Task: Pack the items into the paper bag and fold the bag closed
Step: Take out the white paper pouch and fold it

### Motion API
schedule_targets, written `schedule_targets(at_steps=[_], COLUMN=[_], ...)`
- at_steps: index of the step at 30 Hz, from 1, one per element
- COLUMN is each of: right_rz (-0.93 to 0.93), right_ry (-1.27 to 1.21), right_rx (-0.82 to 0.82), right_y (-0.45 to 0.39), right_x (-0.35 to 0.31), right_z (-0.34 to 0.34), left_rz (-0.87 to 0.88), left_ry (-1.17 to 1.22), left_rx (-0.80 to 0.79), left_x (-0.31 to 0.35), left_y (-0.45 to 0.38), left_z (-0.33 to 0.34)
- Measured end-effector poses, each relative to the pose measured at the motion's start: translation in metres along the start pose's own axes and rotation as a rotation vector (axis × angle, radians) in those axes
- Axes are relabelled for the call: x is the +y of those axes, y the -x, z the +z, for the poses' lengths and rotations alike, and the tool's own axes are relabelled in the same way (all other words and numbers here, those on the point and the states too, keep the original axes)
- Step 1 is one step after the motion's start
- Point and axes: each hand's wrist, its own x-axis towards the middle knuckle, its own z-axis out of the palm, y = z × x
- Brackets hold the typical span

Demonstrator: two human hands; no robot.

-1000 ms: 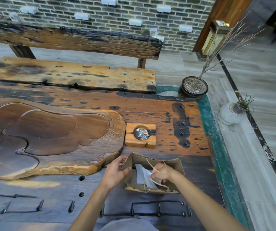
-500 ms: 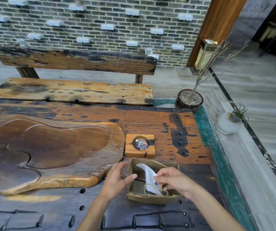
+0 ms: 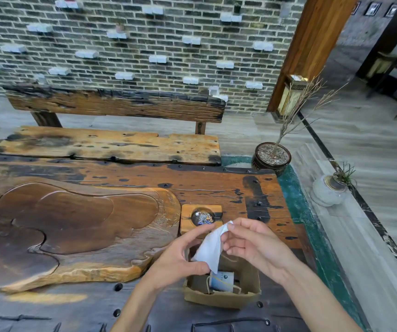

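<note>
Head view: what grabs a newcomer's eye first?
Both hands, left hand and right hand, pinch a white paper sheet above the open paper bag at the table's near edge. Behind sits a wooden ashtray, beside a large carved wooden tray.

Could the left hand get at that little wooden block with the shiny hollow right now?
Probably yes. The wooden block sits just beyond the left hand with bare table around it, but that hand is pinching the white paper over the bag, so it must let go first.
</note>
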Motion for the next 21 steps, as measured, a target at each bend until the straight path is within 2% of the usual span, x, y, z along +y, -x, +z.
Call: schedule_targets(at_steps=[3,6,13,21], right_rz=[-0.042,-0.073,-0.086,-0.091], right_ry=[-0.102,-0.169,-0.258,-0.334], right_rx=[0.017,0.042,0.084,0.093], right_y=[0.003,0.005,0.005,0.01], right_x=[-0.01,-0.017,-0.022,-0.023], right_z=[0.014,0.025,0.039,0.036], left_rz=[0.053,0.036,-0.024,-0.107], left_ry=[0.059,0.142,0.236,0.319], left_rx=[-0.036,-0.011,0.335,0.389], left_x=[0.014,0.02,0.025,0.019], left_y=[-0.001,-0.001,-0.01,-0.01], left_z=[0.003,0.005,0.02,0.019])
